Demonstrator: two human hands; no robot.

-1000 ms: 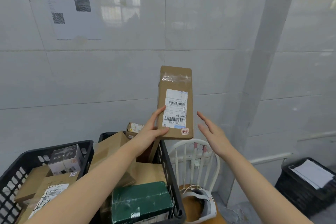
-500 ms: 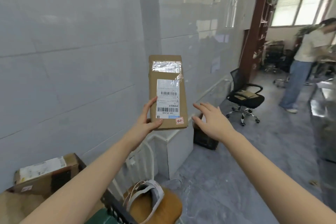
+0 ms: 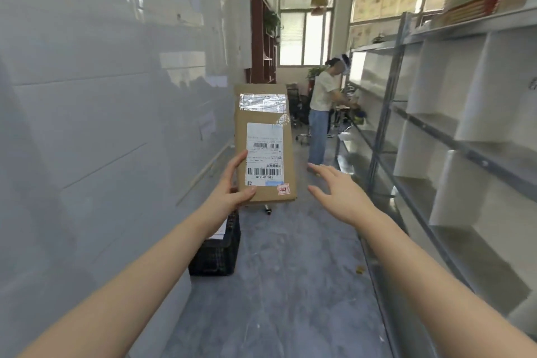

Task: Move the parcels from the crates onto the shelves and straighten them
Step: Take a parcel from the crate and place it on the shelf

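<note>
My left hand (image 3: 229,192) grips a flat brown cardboard parcel (image 3: 264,142) by its lower left corner, thumb pressed across the front face and fingers wrapped along the left edge and behind it; the parcel stands upright in the air at the middle of the view, long side vertical, leaning slightly to the right; a white shipping label (image 3: 263,154) with barcodes faces me upside down, a band of clear tape (image 3: 263,102) crosses the top of the front at twelve o'clock of the label, and a small red sticker (image 3: 284,189) sits at the label's five o'clock, near the bottom right corner; my right hand (image 3: 340,192) hovers at four o'clock of the parcel, near it but not touching, fingers spread and relaxed, holding nothing, palm turned towards the box; grey metal shelves (image 3: 465,151) with white dividers run along the side from one o'clock to five o'clock of the view; a black crate (image 3: 218,253) rests on the grey floor (image 3: 290,285) at six o'clock of the parcel, against the pale tiled wall (image 3: 101,125) that fills the nine o'clock side, with white paper lying on it; another person (image 3: 321,113) stands at one o'clock of the parcel, far down the aisle, bent towards the shelving.
</note>
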